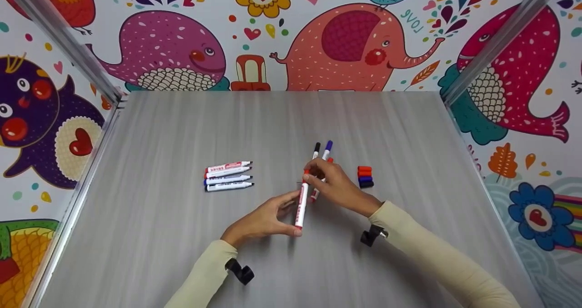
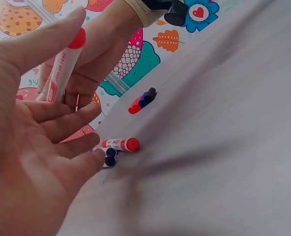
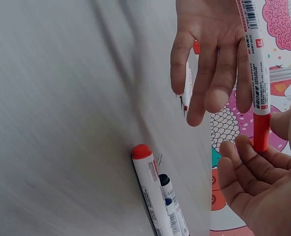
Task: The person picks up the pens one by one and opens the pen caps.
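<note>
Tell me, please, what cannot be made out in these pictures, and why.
Head view: the lower parts of the black-ended marker and blue-ended marker, hidden behind the right hand.
Head view: the lettering on the four uncapped markers, too small to read.
Left wrist view: the print on the held marker, too blurred to read.
Right wrist view: the held marker's far end, cut off by the top edge.

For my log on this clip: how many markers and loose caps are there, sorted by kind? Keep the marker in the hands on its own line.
Held capped marker: 1
Capped markers lying down: 3
Uncapped markers: 4
Loose caps: 4
Total: 12
</note>
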`<state>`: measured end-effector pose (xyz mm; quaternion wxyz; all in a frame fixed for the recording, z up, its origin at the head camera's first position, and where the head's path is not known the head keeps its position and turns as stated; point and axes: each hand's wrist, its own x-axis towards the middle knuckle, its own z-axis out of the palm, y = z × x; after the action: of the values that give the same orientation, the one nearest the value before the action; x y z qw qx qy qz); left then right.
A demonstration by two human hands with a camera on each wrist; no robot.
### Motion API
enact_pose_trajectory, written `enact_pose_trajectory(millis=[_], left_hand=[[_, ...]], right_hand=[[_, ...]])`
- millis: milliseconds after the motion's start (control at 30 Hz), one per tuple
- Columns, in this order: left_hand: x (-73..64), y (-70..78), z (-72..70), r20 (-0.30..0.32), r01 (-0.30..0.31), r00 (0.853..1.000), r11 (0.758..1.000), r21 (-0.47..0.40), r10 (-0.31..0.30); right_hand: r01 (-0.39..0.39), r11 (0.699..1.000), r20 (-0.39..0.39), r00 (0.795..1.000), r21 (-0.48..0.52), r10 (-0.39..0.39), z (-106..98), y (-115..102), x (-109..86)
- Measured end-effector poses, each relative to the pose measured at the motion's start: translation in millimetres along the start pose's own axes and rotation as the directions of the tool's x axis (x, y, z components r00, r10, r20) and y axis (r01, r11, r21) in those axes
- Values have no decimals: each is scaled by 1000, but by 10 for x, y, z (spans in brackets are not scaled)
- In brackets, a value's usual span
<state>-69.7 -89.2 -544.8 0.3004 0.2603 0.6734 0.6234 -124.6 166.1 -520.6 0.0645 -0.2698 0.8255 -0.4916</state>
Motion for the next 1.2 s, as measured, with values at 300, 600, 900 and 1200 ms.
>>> enact_pose_trajectory(millis=[300, 600, 900, 1200], left_hand=[[48, -51, 13, 11, -66, 998, 987, -144, 68], [80, 0, -40, -100, -38, 994, 999, -17, 36], [150, 24, -95, -133, 0, 991, 994, 111, 14], [197, 88, -152, -117, 65, 992, 984, 168, -46]], right_hand=[[-29, 1000, 0, 1000, 6, 29, 18, -7, -39], [-21, 1000, 9, 1000, -17, 21, 28, -10, -77], [-23, 998, 29, 999, -60, 24, 43, -14, -141], [1, 994, 39, 999, -105, 3, 44, 4, -192]])
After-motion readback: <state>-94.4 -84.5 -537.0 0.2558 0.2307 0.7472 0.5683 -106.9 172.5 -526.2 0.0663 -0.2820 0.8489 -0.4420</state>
